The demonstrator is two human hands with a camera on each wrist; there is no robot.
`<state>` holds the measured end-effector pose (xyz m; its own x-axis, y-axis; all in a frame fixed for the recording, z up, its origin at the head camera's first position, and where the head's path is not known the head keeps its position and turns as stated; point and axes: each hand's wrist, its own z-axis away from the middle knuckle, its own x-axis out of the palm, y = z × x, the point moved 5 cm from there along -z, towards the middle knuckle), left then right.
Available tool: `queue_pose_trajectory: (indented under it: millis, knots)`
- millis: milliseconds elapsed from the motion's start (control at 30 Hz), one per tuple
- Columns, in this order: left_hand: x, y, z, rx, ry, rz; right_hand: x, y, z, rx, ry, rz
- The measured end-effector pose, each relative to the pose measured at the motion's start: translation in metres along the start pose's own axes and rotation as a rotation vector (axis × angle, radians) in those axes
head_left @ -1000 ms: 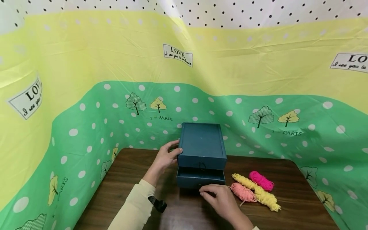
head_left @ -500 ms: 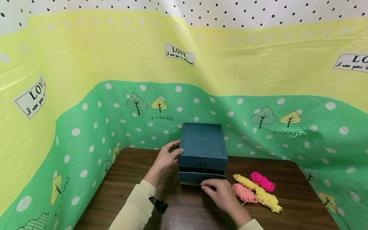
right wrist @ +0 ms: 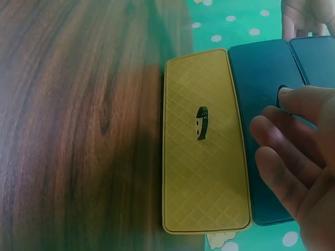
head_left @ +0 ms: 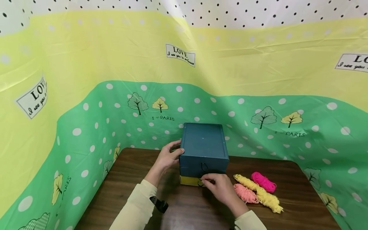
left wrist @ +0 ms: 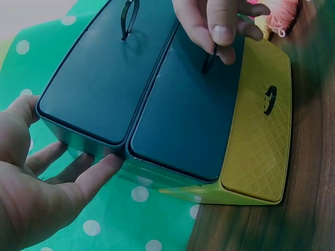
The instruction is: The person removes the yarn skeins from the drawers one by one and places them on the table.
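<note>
A small drawer unit [head_left: 203, 140] with a blue top stands on the table, two blue drawers above a yellow drawer [head_left: 188, 180]. The left hand [head_left: 168, 155] braces its left side, thumb at the top edge and fingers spread against the side wall [left wrist: 89, 140]. With thumb and fingertip, the right hand [head_left: 219, 188] pinches the black handle [left wrist: 208, 61] of the lower blue drawer [left wrist: 186, 112]. That drawer's front sits level with the upper blue drawer [left wrist: 112, 78]. The yellow drawer's front, with its own black handle [right wrist: 202, 123], stands slightly forward.
To the right of the unit lie yarn hanks: yellow [head_left: 267, 198], salmon pink [head_left: 246, 193] and bright magenta [head_left: 263, 182]. A patterned green and yellow curtain [head_left: 138, 70] hangs behind and around the wooden table [head_left: 129, 179].
The lower blue drawer, pulled out a second ago, has slid back into the unit with the right hand at its handle. The yellow drawer below has come into sight. The left hand stays put.
</note>
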<state>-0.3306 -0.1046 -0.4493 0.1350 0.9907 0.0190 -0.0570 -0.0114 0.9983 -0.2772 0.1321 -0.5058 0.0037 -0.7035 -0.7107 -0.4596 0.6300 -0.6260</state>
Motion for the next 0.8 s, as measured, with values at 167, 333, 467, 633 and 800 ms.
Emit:
queue_pose_trajectory:
  millis: [167, 333, 467, 633, 800]
  knots:
    - [0.001, 0.001, -0.001, -0.002, 0.000, -0.005, 0.002, 0.004, -0.002, 0.020, -0.007, -0.014]
    - [0.001, 0.001, -0.001, -0.004, 0.005, 0.005, 0.003, 0.005, 0.000, 0.030, -0.019, -0.066]
    - [0.001, -0.001, -0.002, -0.002, 0.008, 0.004, 0.002, 0.007, 0.004, 0.052, -0.011, -0.110]
    - [0.001, 0.000, -0.003, 0.005, 0.011, -0.005, 0.003, 0.016, 0.009, 0.105, -0.011, -0.141]
    - [0.001, 0.000, -0.002, -0.001, 0.018, -0.009, 0.011, 0.028, 0.015, 0.162, -0.063, -0.140]
